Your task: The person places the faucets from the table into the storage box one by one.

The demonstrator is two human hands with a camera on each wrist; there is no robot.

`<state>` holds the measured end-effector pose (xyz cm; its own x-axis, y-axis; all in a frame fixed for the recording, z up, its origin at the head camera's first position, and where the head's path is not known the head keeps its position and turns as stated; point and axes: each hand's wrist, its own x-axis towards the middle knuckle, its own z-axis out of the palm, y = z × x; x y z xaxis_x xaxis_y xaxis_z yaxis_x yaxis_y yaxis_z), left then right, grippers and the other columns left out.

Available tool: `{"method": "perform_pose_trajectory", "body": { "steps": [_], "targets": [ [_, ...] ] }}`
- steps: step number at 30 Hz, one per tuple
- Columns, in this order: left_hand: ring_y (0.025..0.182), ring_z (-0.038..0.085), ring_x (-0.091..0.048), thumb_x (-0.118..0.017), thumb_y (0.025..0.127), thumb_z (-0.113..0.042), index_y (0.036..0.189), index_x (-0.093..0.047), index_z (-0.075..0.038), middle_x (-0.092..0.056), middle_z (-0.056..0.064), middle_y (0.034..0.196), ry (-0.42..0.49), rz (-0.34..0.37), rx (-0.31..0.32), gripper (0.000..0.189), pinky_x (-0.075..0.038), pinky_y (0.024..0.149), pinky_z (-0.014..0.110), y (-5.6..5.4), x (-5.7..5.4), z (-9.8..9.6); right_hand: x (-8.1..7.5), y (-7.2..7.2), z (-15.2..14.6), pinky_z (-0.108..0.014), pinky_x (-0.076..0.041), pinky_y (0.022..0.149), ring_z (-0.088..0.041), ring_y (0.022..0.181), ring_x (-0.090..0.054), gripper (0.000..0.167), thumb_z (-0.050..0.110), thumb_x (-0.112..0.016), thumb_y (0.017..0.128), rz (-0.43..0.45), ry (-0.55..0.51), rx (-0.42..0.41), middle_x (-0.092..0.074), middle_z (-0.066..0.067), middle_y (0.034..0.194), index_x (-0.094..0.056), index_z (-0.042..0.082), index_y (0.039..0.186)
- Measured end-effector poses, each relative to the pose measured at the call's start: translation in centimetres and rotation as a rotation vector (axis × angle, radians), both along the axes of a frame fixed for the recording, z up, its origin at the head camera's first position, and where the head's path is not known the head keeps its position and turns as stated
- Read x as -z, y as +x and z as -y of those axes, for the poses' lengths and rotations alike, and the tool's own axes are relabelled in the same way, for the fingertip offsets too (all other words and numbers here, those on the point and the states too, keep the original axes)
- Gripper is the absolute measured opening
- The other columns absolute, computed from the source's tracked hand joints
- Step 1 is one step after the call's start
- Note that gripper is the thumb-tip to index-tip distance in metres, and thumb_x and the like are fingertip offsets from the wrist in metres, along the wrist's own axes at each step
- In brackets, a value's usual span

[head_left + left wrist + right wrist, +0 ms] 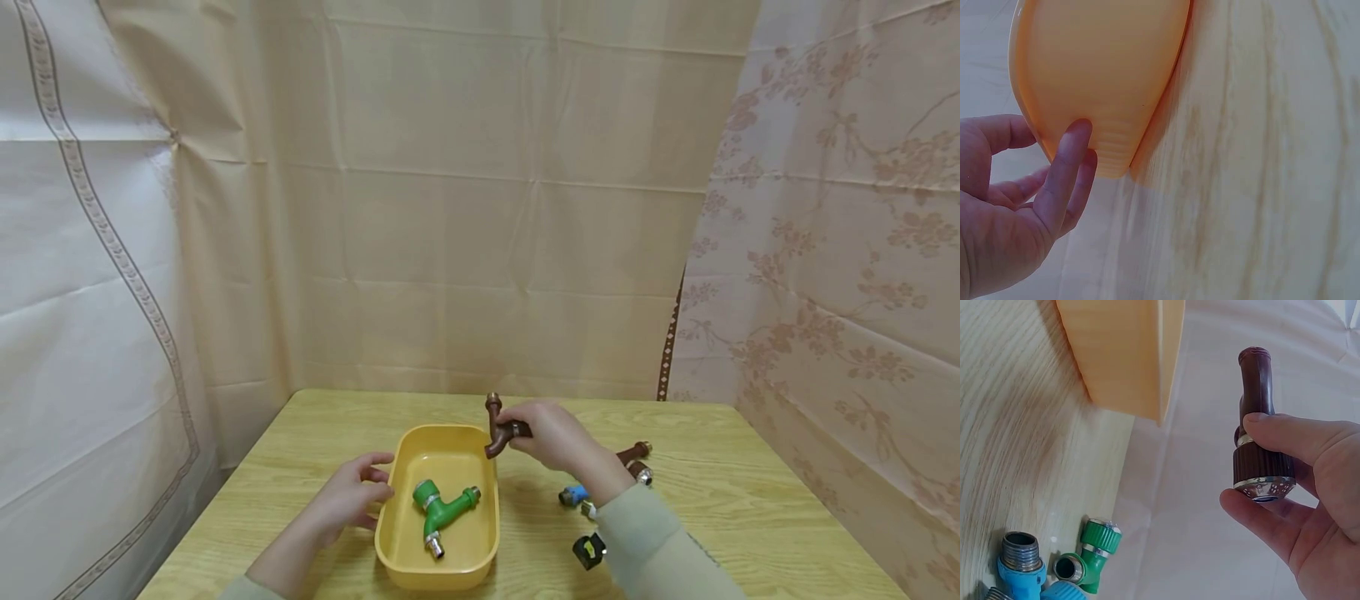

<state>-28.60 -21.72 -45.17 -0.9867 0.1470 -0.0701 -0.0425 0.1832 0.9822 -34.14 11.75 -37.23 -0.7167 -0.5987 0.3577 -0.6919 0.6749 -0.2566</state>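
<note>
My right hand holds a dark brown tap above the right rim of a yellow plastic tub. In the right wrist view, thumb and fingers grip that tap around its ribbed knob. Inside the tub lies a green tap with a metal spout end. Beside the tub's left wall is my left hand, its fingers loosely bent. The left wrist view shows those fingertips against the tub's outer wall, without a grip around it.
Right of the tub, partly behind my right forearm, lie brown taps, a blue tap and a black piece with a yellow mark. The right wrist view shows another green tap near blue taps. Curtains surround the wooden table.
</note>
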Motion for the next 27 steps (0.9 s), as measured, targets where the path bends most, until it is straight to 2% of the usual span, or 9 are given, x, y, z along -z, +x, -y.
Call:
{"method": "perform_pose_trajectory", "body": {
  "steps": [8, 15, 21, 27],
  "targets": [
    [0.091, 0.031, -0.063, -0.064, 0.087, 0.001, 0.146, -0.043, 0.004, -0.049, 0.024, 0.115, 0.003, -0.002, 0.003, 0.063, -0.063, 0.065, 0.05, 0.0, 0.0, 0.0, 0.3, 0.4, 0.5, -0.037, -0.059, 0.084, -0.017, 0.099, -0.068, 0.03, 0.012, -0.079, 0.09, -0.006, 0.038, -0.007, -0.074, -0.001, 0.112, -0.074, 0.016, 0.118],
    [0.091, 0.031, -0.063, -0.065, 0.086, 0.001, 0.147, -0.043, 0.004, -0.05, 0.025, 0.116, 0.003, 0.002, -0.001, 0.065, -0.063, 0.065, 0.05, 0.0, 0.1, 0.0, 0.7, 0.8, 1.0, -0.037, -0.059, 0.085, -0.018, 0.102, -0.068, 0.029, 0.01, -0.079, 0.089, 0.027, 0.034, -0.037, -0.073, -0.002, 0.113, -0.074, 0.015, 0.118],
    [0.092, 0.032, -0.064, -0.065, 0.086, 0.001, 0.147, -0.043, 0.004, -0.05, 0.025, 0.117, 0.006, 0.001, -0.001, 0.065, -0.063, 0.066, 0.05, -0.1, 0.1, 0.0, 1.2, 0.9, 1.5, -0.037, -0.059, 0.087, -0.017, 0.102, -0.068, 0.027, 0.013, -0.079, 0.089, -0.005, 0.049, -0.087, -0.074, 0.002, 0.111, -0.075, 0.015, 0.116],
    [0.092, 0.031, -0.064, -0.065, 0.086, 0.001, 0.147, -0.043, 0.004, -0.05, 0.025, 0.117, -0.001, 0.005, -0.01, 0.065, -0.063, 0.065, 0.05, -0.1, 0.1, 0.0, 1.8, 1.0, 2.0, -0.029, -0.059, 0.081, -0.013, 0.098, -0.067, 0.027, 0.011, -0.078, 0.09, 0.027, 0.049, -0.132, -0.073, 0.002, 0.111, -0.076, 0.013, 0.117]
  ]
}}
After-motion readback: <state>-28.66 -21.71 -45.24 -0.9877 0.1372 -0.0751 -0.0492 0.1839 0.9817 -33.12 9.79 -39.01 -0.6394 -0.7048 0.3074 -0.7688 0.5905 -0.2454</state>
